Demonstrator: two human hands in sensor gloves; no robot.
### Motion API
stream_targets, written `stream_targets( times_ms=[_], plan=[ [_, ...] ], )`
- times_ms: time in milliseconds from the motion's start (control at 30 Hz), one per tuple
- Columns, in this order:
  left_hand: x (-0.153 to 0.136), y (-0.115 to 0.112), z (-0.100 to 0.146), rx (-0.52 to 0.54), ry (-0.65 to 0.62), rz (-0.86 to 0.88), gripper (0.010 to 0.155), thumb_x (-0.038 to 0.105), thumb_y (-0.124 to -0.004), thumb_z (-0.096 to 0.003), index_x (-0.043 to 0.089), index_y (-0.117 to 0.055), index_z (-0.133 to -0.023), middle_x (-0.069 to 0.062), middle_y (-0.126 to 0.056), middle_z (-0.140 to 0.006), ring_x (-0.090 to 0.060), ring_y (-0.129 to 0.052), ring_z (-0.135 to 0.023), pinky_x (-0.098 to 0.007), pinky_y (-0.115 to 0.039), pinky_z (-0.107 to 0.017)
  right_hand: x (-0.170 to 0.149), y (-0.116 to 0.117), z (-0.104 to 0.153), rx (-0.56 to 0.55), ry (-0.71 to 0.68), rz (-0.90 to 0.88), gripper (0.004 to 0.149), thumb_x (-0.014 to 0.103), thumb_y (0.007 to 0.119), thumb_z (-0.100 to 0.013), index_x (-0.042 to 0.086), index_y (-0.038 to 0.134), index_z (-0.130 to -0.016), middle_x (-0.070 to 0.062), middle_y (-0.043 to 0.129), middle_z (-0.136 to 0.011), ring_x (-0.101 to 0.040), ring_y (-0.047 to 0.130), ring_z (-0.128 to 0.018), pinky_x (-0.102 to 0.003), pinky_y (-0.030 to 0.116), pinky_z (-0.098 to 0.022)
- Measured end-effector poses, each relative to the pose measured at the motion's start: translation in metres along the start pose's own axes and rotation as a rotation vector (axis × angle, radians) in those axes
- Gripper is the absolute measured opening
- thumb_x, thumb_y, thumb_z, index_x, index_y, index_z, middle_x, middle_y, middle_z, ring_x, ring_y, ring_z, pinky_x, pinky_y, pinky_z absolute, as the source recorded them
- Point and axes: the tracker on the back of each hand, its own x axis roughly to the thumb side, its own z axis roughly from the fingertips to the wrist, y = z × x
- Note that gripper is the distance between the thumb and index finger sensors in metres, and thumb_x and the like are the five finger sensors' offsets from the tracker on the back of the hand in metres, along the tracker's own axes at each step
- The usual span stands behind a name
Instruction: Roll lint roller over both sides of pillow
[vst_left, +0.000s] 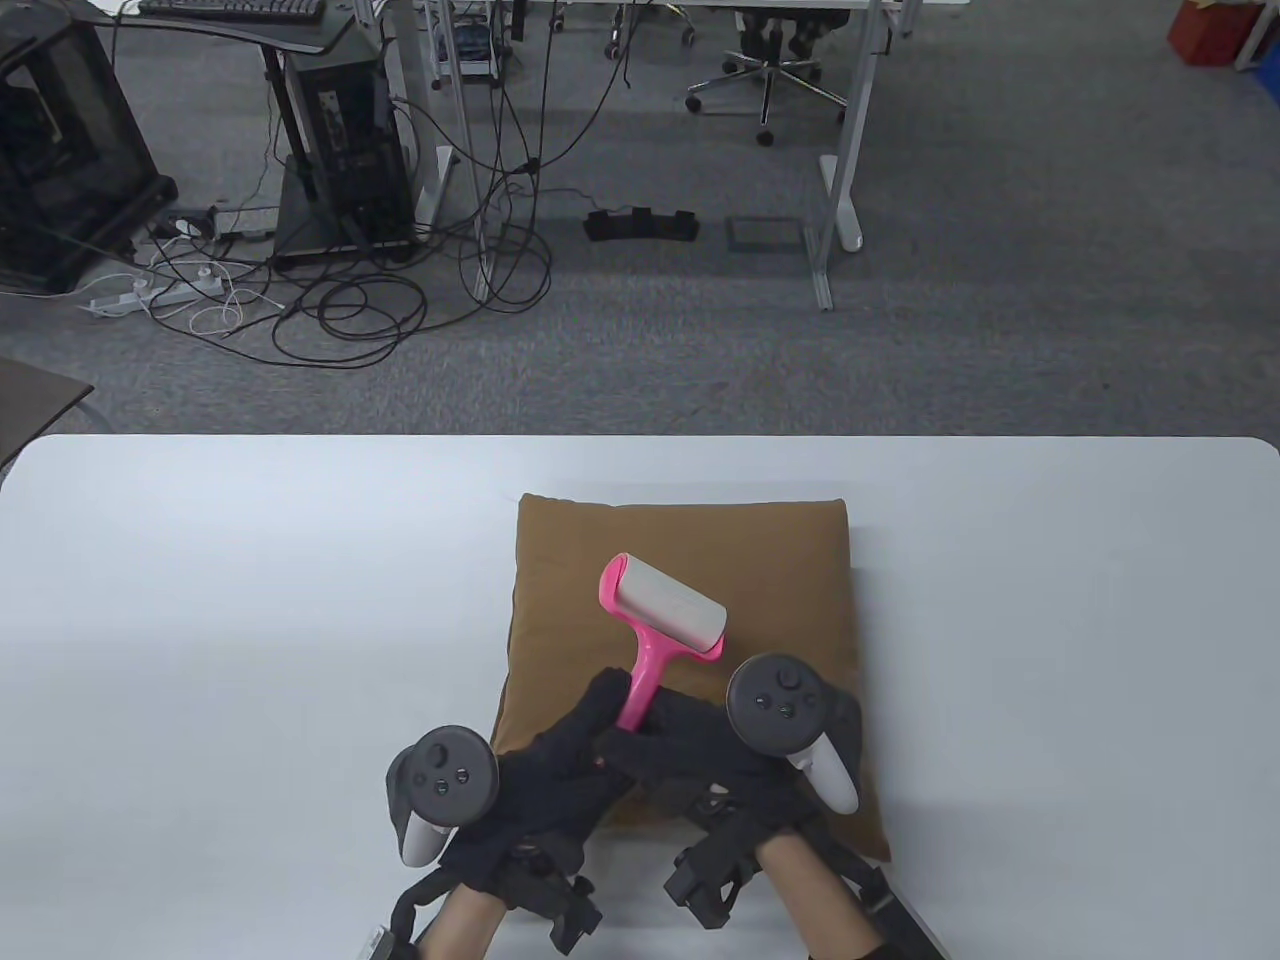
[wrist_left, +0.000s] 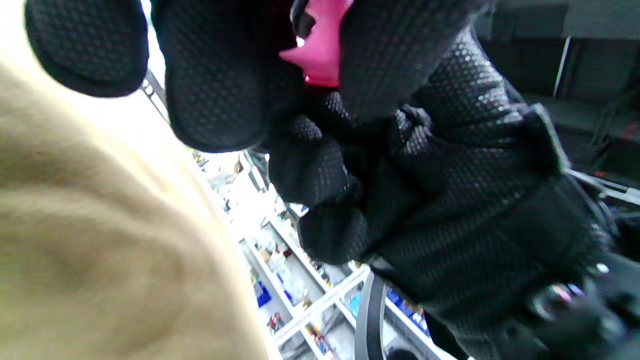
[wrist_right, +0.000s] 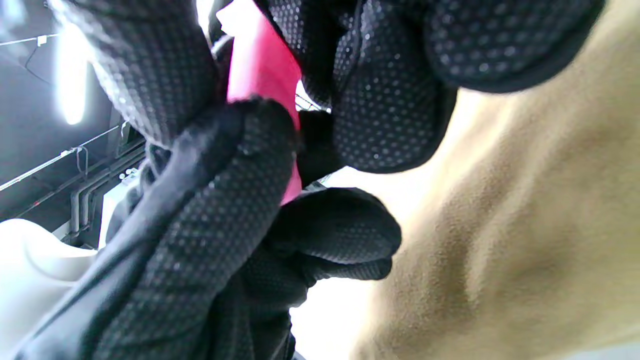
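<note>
A brown square pillow (vst_left: 690, 570) lies flat on the white table (vst_left: 220, 600), right of centre. A pink lint roller (vst_left: 660, 615) with a white sticky drum rests on the pillow's middle, its handle pointing toward me. Both gloved hands meet at the handle's end: my left hand (vst_left: 580, 745) and my right hand (vst_left: 680, 745) both grip the pink handle (wrist_left: 320, 50), which also shows in the right wrist view (wrist_right: 260, 75). The pillow fabric shows blurred in the left wrist view (wrist_left: 100, 250) and the right wrist view (wrist_right: 525, 225).
The table's far edge (vst_left: 640, 437) borders grey carpet with desk legs, cables and an office chair beyond. Bare white table surface lies left and right of the pillow.
</note>
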Motion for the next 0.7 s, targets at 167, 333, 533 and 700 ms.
stream_targets(
  times_ms=[167,333,533,700],
  plan=[
    [-0.002,-0.002,-0.003,-0.148,0.020,-0.011,0.086,0.024,-0.092,-0.0449,0.032,-0.036,-0.110,-0.007,-0.074,-0.095,-0.028,-0.096,-0.063,-0.061,-0.075,-0.053,-0.007,-0.002,0.001,-0.009,0.011,0.005,0.070,0.044,0.088,-0.050,-0.009,0.073,-0.094,-0.030,0.091,-0.082,-0.030,0.104,-0.047,-0.048,0.087,-0.030],
    [0.000,-0.002,-0.004,-0.176,0.009,-0.133,0.088,0.022,-0.092,-0.0432,0.037,-0.035,-0.109,-0.007,-0.074,-0.096,-0.025,-0.097,-0.066,-0.060,-0.076,-0.056,-0.017,-0.001,0.002,0.030,0.028,-0.075,0.067,0.042,0.088,-0.051,-0.005,0.071,-0.095,-0.030,0.090,-0.084,-0.032,0.106,-0.049,-0.049,0.089,-0.032],
    [-0.005,-0.004,-0.004,-0.236,0.039,-0.092,0.086,0.011,-0.085,-0.0451,0.041,-0.033,-0.107,-0.019,-0.040,-0.112,-0.033,-0.077,-0.088,-0.064,-0.065,-0.063,-0.023,-0.002,0.003,0.046,0.028,-0.120,0.062,0.035,0.084,-0.054,-0.005,0.067,-0.098,-0.032,0.091,-0.083,-0.038,0.105,-0.055,-0.053,0.087,-0.036],
    [0.003,0.000,-0.002,-0.165,-0.011,-0.196,0.080,0.021,-0.088,-0.0461,0.035,-0.043,-0.110,-0.018,-0.034,-0.114,-0.040,-0.061,-0.096,-0.068,-0.049,-0.068,-0.020,-0.008,0.009,-0.042,0.017,-0.061,0.064,0.034,0.078,-0.057,-0.009,0.061,-0.101,-0.027,0.094,-0.081,-0.039,0.103,-0.056,-0.055,0.084,-0.038]
  ],
)
